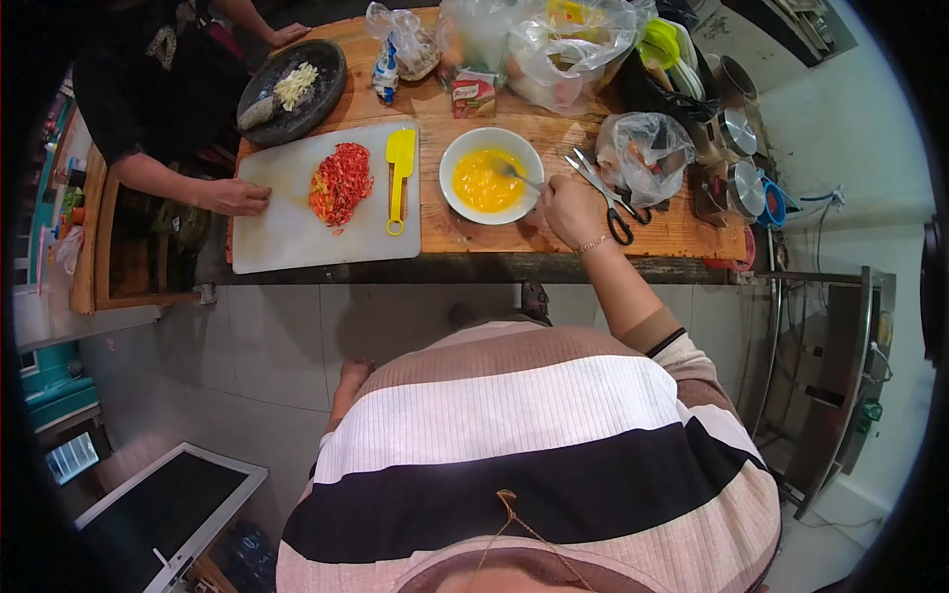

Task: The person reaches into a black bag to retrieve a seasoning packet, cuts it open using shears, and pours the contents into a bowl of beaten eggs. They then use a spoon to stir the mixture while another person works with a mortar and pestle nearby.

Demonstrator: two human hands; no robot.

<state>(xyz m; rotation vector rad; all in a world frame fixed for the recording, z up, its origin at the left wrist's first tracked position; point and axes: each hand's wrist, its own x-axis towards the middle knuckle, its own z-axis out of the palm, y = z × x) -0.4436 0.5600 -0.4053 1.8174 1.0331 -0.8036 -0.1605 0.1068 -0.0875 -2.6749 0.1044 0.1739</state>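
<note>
Right hand [571, 210] closed around fork [516, 175], tines in beaten egg, white bowl [491, 176] mid-desk [554, 133]. Left hand not visible; state unknown. Risk: bowl unsteadied, could slide or slop egg. Scissors [605, 193] touching wrist side; bags [645, 153] crowded right. Co-worker's hand [235, 196] on cutting board [297, 212], chopped chilli [341, 183].

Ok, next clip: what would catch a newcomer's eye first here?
Probably the white bowl of bright yellow beaten egg mid-table, where the right hand holds a utensil dipped into it. Left of it, a pile of chopped red chilli and a yellow spatula lie on a white cutting board, on which a second person's hand rests. The left hand is out of view.
</note>
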